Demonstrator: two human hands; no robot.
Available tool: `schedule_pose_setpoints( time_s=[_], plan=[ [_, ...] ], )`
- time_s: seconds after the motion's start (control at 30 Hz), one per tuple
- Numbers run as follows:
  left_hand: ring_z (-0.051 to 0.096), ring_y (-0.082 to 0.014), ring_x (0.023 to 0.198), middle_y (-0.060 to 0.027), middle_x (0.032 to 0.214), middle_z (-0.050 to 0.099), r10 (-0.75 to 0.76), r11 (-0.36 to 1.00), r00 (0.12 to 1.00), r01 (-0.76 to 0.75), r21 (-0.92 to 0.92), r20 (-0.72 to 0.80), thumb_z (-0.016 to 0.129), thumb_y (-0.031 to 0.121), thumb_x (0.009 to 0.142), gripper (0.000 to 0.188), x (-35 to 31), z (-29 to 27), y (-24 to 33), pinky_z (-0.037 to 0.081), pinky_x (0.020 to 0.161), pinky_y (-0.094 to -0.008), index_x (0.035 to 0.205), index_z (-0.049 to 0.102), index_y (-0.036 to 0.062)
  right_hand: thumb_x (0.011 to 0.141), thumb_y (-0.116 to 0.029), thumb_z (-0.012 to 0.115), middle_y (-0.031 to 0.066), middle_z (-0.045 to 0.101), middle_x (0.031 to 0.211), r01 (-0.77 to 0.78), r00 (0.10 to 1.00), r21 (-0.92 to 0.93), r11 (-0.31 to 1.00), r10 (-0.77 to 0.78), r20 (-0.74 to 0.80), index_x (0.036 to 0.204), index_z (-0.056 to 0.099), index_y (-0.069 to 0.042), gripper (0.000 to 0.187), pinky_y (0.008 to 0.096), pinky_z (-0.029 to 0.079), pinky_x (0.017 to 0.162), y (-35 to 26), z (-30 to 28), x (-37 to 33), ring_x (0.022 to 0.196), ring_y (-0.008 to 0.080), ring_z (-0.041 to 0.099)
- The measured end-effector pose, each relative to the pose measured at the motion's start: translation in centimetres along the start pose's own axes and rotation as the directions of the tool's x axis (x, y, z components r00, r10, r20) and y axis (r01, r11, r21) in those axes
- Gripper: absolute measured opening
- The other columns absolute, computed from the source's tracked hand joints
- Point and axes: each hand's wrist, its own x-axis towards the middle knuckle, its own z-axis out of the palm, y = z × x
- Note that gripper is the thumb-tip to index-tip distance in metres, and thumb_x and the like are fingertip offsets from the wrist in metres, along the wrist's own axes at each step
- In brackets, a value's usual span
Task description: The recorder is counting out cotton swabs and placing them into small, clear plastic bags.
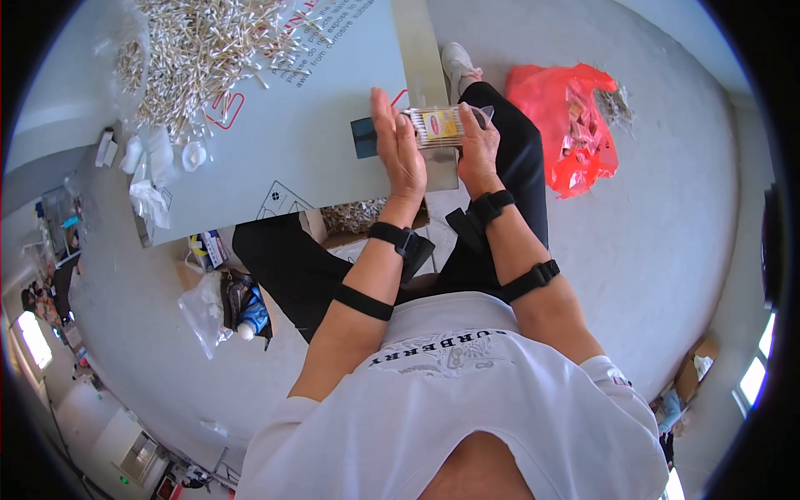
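Note:
Over the table's right edge I hold a clear bag of cotton swabs (438, 125) with a yellow and red label. My right hand (480, 152) is closed round the bag's right end, where loose clear film sticks out past the thumb. My left hand (401, 160) is held flat, fingers stretched out, with its palm side against the swab tips at the bag's left end. A large heap of loose cotton swabs (196, 62) lies at the far left of the table (308, 150).
Crumpled clear plastic (150, 200) and a small white round piece (193, 156) lie at the table's left corner. Under the near edge stands a box of swabs (354, 217). A red plastic bag (558, 125) rests on the floor at right, a dark bag (242, 300) at left.

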Motion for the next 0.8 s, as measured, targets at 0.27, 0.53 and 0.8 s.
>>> schedule_pose_setpoints(
  time_s=[0.27, 0.53, 0.8],
  plan=[
    [0.022, -0.0273, 0.143, -0.0202, 0.154, 0.021, -0.104, 0.991, 0.994, 0.105, 0.084, -0.015, 0.040, 0.036, 0.102, 0.064, 0.7, 1.4, 0.7, 0.020, 0.116, -0.0384, 0.148, 0.019, -0.0040, 0.092, -0.027, 0.065, 0.0018, 0.064, 0.086, 0.047, 0.999, -0.037, 0.998, -0.046, 0.016, 0.097, 0.066, -0.001, 0.027, 0.0272, 0.048, 0.072, 0.5, -0.3, 0.2, 0.078, 0.0103, 0.059],
    [0.023, -0.0275, 0.142, -0.0200, 0.154, 0.020, -0.234, 0.960, 0.972, 0.234, 0.153, -0.017, 0.040, 0.036, 0.102, 0.064, 1.5, 0.6, 1.8, 0.020, 0.116, -0.0383, 0.147, 0.020, -0.0041, 0.063, -0.014, 0.077, 0.0097, 0.036, 0.144, 0.309, 0.929, -0.330, 0.892, -0.208, 0.306, 0.136, 0.049, -0.014, 0.078, 0.0424, 0.031, 0.108, -4.6, -2.1, -0.7, 0.134, 0.0301, 0.032],
    [0.024, -0.0277, 0.142, -0.0199, 0.154, 0.020, -0.354, 0.910, 0.935, 0.350, 0.221, -0.024, 0.040, 0.035, 0.102, 0.063, 1.9, 1.3, 2.6, 0.021, 0.115, -0.0382, 0.147, 0.021, -0.0043, 0.055, -0.016, 0.078, 0.0055, 0.047, 0.134, 0.802, 0.560, -0.573, -0.170, -0.119, 0.820, 0.117, 0.064, -0.018, 0.064, 0.0478, 0.028, 0.103, -7.9, -0.3, -0.6, 0.131, 0.0278, 0.036]
  ],
)
